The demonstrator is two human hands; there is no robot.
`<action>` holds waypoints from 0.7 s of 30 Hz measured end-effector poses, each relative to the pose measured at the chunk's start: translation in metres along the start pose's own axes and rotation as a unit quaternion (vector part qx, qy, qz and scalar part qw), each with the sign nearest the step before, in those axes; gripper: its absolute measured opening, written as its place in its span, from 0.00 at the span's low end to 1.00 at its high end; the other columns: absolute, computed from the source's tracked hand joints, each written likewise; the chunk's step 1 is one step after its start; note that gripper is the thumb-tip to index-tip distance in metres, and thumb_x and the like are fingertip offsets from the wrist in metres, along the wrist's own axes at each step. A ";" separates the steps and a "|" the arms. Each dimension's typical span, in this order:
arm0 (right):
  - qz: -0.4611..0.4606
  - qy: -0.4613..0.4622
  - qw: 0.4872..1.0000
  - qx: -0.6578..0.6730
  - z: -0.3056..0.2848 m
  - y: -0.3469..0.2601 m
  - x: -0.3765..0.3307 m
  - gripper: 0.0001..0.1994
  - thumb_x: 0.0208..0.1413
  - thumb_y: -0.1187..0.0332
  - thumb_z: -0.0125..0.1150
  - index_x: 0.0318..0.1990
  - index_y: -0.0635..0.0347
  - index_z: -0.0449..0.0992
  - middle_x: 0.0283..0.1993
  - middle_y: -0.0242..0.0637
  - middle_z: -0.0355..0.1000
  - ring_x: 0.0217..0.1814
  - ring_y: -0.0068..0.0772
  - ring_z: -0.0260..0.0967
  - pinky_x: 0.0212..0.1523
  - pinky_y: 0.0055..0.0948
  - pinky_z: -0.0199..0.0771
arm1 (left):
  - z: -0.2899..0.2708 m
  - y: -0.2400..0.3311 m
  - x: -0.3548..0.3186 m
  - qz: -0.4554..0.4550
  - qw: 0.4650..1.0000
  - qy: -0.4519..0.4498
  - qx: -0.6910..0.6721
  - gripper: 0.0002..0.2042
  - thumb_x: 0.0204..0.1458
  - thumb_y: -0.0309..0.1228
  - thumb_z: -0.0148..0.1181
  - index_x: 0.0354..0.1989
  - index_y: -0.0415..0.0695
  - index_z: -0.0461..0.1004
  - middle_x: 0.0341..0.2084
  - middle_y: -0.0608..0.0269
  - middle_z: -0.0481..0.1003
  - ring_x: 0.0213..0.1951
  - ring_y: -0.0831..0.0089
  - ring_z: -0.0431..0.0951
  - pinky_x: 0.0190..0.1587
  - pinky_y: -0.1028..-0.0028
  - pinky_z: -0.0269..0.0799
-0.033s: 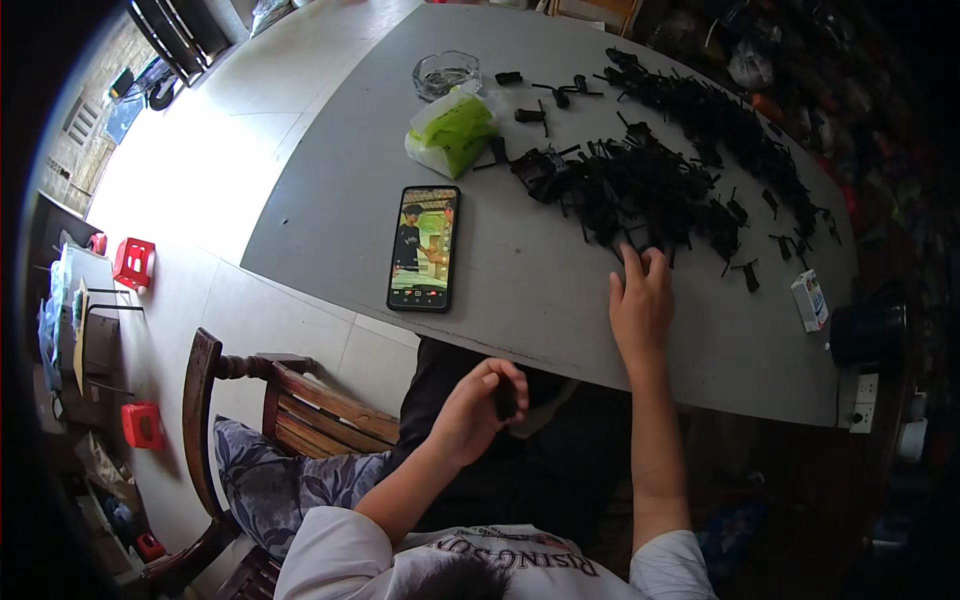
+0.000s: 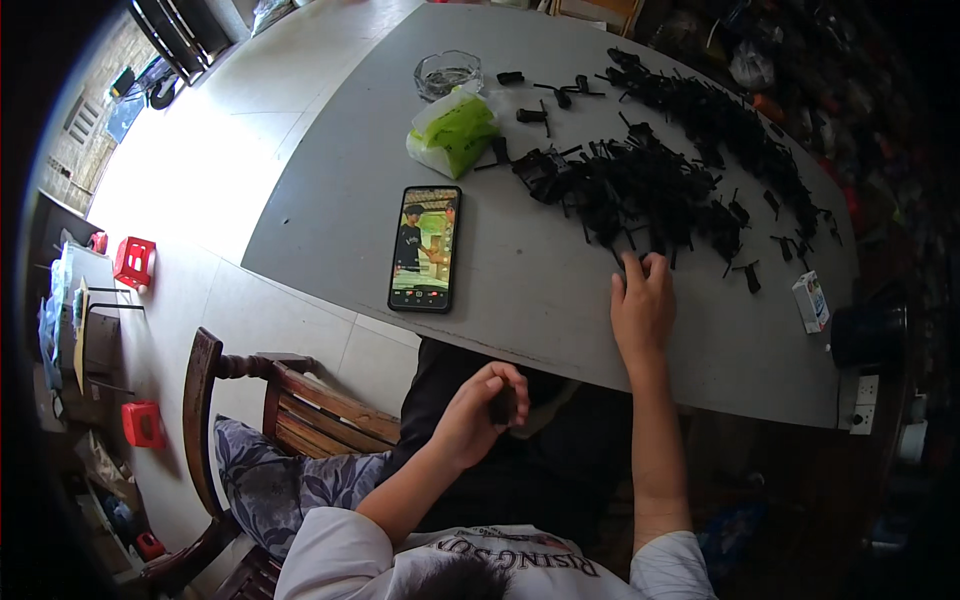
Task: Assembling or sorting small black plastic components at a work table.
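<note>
A heap of small black parts with thin stems covers the middle right of the table; their exact kind is too small to tell. My right hand rests at its near edge, thumb and fingers apart, fingertips beside a stem; nothing shows held in it. Off the table's front edge, above my lap, my left hand is curled, fingers bent toward the thumb. Something dark sits in its hollow, and I cannot make out what it is.
Left of the heap lie a phone with a lit screen and a green-and-white plastic bag, a glass ashtray behind. A second black heap runs along the right side, near a small white box. A wooden chair stands left.
My right hand has drawn back slightly toward me, and a little more of a stem shows beyond its fingertips. The left hand has barely shifted.
</note>
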State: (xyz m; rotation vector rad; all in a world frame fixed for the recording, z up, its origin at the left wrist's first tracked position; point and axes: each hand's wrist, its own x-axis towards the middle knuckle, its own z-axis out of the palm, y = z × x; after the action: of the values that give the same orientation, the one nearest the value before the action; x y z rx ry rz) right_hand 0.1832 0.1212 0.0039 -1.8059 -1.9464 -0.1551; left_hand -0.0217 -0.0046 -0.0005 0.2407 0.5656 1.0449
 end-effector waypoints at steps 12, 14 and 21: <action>0.048 -0.181 0.792 0.581 -0.061 -0.013 -0.088 0.05 0.51 0.71 0.59 0.31 0.62 0.70 0.40 0.37 0.60 0.37 0.28 0.63 0.37 0.27 0.67 | 0.019 -0.004 0.012 0.023 0.966 -0.044 0.253 0.11 0.55 0.31 0.53 0.44 0.41 0.66 0.21 0.71 0.64 0.21 0.86 0.61 0.22 0.86 0.55; 0.094 -0.235 0.666 0.702 -0.065 -0.025 -0.104 0.07 0.52 0.69 0.59 0.31 0.62 0.70 0.40 0.36 0.60 0.38 0.26 0.62 0.38 0.26 0.66 | 0.016 -0.012 0.014 0.107 0.943 -0.102 0.299 0.13 0.55 0.32 0.54 0.45 0.40 0.66 0.23 0.70 0.67 0.23 0.87 0.64 0.23 0.87 0.56; 0.251 -0.221 0.450 0.828 -0.070 -0.047 -0.119 0.17 0.54 0.54 0.57 0.31 0.60 0.67 0.38 0.37 0.60 0.33 0.27 0.62 0.32 0.25 0.66 | 0.008 -0.011 0.004 0.121 0.947 -0.100 0.282 0.11 0.48 0.29 0.63 0.37 0.39 0.71 0.28 0.66 0.73 0.27 0.83 0.71 0.31 0.83 0.65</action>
State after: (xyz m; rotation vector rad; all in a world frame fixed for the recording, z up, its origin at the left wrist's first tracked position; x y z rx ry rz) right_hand 0.1588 -0.0208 0.0269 -0.6987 -0.6116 1.8495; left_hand -0.0075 -0.0063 -0.0001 0.9303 0.6520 1.0602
